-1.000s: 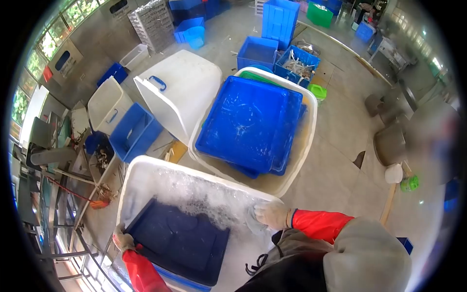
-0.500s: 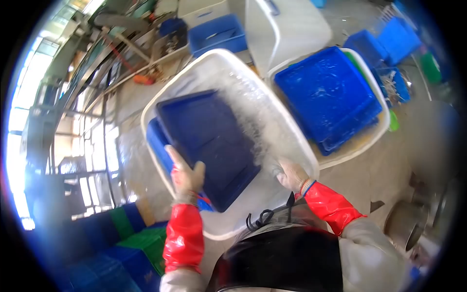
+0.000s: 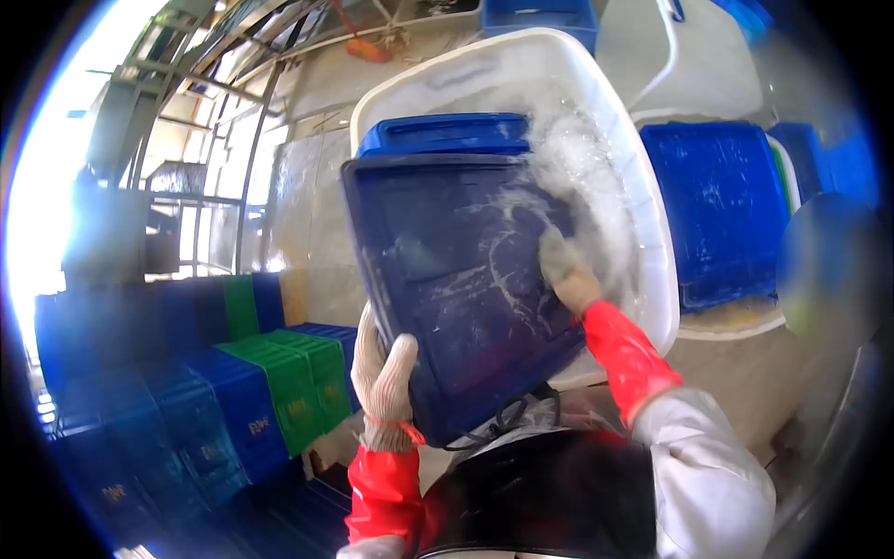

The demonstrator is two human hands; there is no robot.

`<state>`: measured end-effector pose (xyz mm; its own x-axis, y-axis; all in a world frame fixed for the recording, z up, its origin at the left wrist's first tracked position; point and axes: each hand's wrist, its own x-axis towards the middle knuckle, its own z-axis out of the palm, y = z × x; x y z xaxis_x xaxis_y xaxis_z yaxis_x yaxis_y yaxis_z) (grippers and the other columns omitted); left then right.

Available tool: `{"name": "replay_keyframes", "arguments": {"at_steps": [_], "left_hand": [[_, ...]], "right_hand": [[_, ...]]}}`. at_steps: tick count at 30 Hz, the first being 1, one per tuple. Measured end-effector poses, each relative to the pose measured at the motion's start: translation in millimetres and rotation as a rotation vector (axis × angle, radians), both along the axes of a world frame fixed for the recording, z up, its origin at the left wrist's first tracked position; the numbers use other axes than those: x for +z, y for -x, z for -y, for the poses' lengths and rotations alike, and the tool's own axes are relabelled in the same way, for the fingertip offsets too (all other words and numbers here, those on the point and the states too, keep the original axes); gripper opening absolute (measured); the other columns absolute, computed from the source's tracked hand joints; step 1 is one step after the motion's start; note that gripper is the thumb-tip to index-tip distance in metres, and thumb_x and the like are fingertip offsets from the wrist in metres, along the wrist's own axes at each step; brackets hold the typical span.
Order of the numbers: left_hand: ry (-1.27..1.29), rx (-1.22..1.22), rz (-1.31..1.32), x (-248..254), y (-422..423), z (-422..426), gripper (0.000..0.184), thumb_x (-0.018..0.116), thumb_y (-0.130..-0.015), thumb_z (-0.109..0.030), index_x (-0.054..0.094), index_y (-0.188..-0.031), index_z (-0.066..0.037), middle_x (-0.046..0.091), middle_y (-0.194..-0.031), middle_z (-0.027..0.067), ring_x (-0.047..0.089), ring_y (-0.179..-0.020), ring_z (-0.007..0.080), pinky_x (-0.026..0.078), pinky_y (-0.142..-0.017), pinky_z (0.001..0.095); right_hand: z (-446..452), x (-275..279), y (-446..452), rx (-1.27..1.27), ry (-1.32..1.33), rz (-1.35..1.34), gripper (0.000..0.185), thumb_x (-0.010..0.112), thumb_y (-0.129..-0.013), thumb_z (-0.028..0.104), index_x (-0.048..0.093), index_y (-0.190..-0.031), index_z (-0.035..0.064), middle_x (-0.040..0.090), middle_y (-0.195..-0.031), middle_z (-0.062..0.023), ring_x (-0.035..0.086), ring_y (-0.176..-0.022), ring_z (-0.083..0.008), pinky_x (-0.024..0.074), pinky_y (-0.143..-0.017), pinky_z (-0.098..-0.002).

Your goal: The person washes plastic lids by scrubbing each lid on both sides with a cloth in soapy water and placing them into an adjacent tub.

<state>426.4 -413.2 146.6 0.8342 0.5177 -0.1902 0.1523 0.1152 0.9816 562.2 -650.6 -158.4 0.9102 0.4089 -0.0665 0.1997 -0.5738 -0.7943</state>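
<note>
A shallow dark blue plastic tray (image 3: 447,270) is tilted over a white tub (image 3: 656,252) of foamy water, with streaks of suds across its face. My left hand (image 3: 384,373), in a pale knitted glove, grips the tray's near-left edge, thumb apart from the fingers. My right hand (image 3: 570,272), also gloved, presses on the tray's face near its right side. Its fingers are closed around something greyish that I cannot make out. Behind the tray, another blue plastic tray (image 3: 447,132) sits in the tub.
A second tub (image 3: 731,326) on the right holds a blue tray (image 3: 712,205). Stacked blue crates (image 3: 219,401) and green crates (image 3: 298,382) stand at the lower left. A blue bin (image 3: 540,17) is beyond the tub, and a metal frame (image 3: 251,140) stands at the left.
My view has turned, shifting the tubs right. The dark blue tray is drawn closer to me, its edge now in my left hand. My right hand moved from the foam onto its face.
</note>
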Motion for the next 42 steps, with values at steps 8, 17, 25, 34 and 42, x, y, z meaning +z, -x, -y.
{"name": "replay_keyframes", "arguments": {"at_steps": [8,17,25,34,42], "left_hand": [[-0.156,-0.109,-0.080,-17.7,-39.5,4.4,0.055,0.064,-0.094,-0.006,0.049,-0.145,0.008,0.061,-0.131,0.0080,0.058,-0.115,0.0141,0.047,-0.101,0.0294],[-0.155,0.119,-0.097,37.7,83.8,-7.9,0.074,0.072,-0.085,-0.013,0.042,-0.152,0.003,0.063,-0.131,0.0095,0.060,-0.115,0.0155,0.047,-0.102,0.0322],[-0.102,0.346,0.077,85.0,157.8,24.6,0.084,0.082,-0.085,-0.022,0.040,-0.153,0.005,0.055,-0.143,0.0135,0.052,-0.130,0.0193,0.040,-0.111,0.0332],[-0.811,-0.212,0.235,177.9,75.7,27.3,0.079,0.074,-0.079,-0.018,0.044,-0.150,0.000,0.066,-0.119,0.0250,0.070,-0.102,0.0336,0.054,-0.089,0.0387],[-1.714,0.318,0.414,161.0,-4.1,-70.4,0.033,0.072,-0.075,-0.013,0.071,-0.105,-0.027,0.073,-0.099,-0.0057,0.070,-0.092,0.0199,0.030,-0.112,0.0607]], "right_hand": [[-66.3,208.8,82.0,0.548,0.069,0.202,0.075,0.068,-0.080,0.025,0.047,-0.146,-0.0031,0.032,-0.153,-0.0358,0.021,-0.145,-0.0617,0.0273,-0.121,-0.0575],[-219.4,235.9,-51.0,0.465,-0.219,0.548,0.052,0.066,-0.087,0.016,0.056,-0.135,0.0014,0.062,-0.131,-0.0216,0.058,-0.125,-0.0364,0.0450,-0.109,-0.0420],[-17.9,46.6,-12.1,0.560,-0.009,0.367,0.049,0.039,-0.106,0.015,0.042,-0.151,-0.0017,0.052,-0.145,-0.0244,0.051,-0.129,-0.0365,0.0341,-0.116,-0.0409],[34.3,154.4,32.9,0.520,-0.174,-0.301,0.050,0.045,-0.104,0.018,0.045,-0.149,-0.0014,0.050,-0.148,-0.0218,0.051,-0.130,-0.0336,0.0402,-0.110,-0.0400],[9.6,185.0,29.4,0.496,-0.142,-0.224,0.054,0.049,-0.102,0.019,0.042,-0.151,-0.0017,0.045,-0.153,-0.0226,0.044,-0.137,-0.0366,0.0336,-0.116,-0.0418]]}}
